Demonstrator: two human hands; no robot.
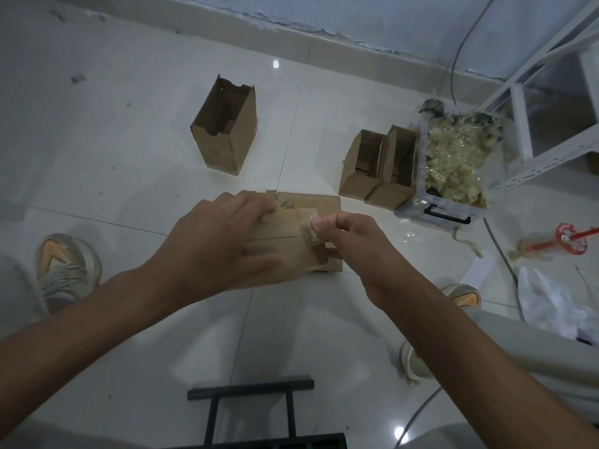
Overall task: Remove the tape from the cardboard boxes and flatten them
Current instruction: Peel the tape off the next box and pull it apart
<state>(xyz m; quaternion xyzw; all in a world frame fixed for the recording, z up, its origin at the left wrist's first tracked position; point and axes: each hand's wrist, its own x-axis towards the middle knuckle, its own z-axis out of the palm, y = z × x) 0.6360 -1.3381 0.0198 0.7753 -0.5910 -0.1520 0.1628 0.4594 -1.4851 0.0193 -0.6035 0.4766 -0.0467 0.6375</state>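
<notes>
A brown cardboard box (pixel 319 204) is held above the white tiled floor in the middle of the view. My left hand (pixel 220 241) lies spread over its left side and grips it. My right hand (pixel 350 241) pinches a strip of clear tape (pixel 308 226) that runs over the box's right part. A tall open cardboard box (pixel 227 131) stands upright further back on the left. Two smaller open boxes (pixel 377 166) stand side by side at the right.
A clear plastic bin (pixel 453 163) full of crumpled tape sits right of the two boxes, beside a white metal shelf (pixel 531 124). A cup with a red straw (pixel 557 243), white plastic and cables lie at right. My shoes flank the box. A black stool frame (pixel 252 413) is below.
</notes>
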